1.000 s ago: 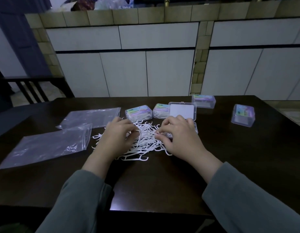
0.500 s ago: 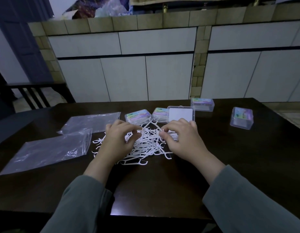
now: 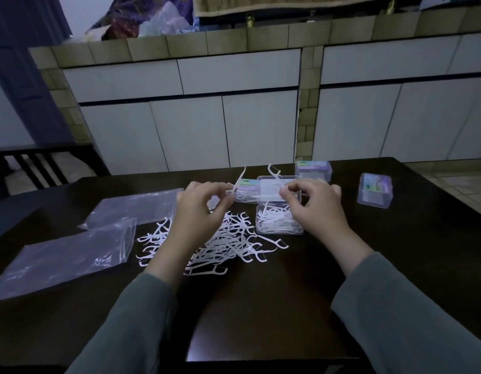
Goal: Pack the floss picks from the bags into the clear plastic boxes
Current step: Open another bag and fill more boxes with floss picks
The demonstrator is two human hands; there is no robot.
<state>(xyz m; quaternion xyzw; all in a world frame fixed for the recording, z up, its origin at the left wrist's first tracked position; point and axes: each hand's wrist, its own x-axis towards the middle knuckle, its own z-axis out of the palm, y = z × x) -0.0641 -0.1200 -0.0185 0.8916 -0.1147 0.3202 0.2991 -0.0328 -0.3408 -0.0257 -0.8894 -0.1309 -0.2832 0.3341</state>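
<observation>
A loose pile of white floss picks (image 3: 223, 247) lies on the dark table (image 3: 274, 306). My left hand (image 3: 201, 211) is raised over the pile and pinches one floss pick (image 3: 239, 180) that points upward. My right hand (image 3: 317, 209) pinches another floss pick (image 3: 275, 174) above an open clear plastic box (image 3: 278, 224), which holds several picks. The box's lid (image 3: 271, 188) stands open behind it. Two flat clear bags (image 3: 61, 257) (image 3: 136, 206) lie at the left.
Closed clear boxes with colourful labels stand at the back: one (image 3: 313, 170) behind my right hand, one (image 3: 374, 190) far right, one (image 3: 247, 184) partly hidden behind the picks. White cabinets rise beyond the table's far edge. A dark chair (image 3: 36, 163) stands at left.
Both hands have lifted off the pile, each with a floss pick pinched. The right hand moved off the open box, which now shows its contents. The camera tilted up a little.
</observation>
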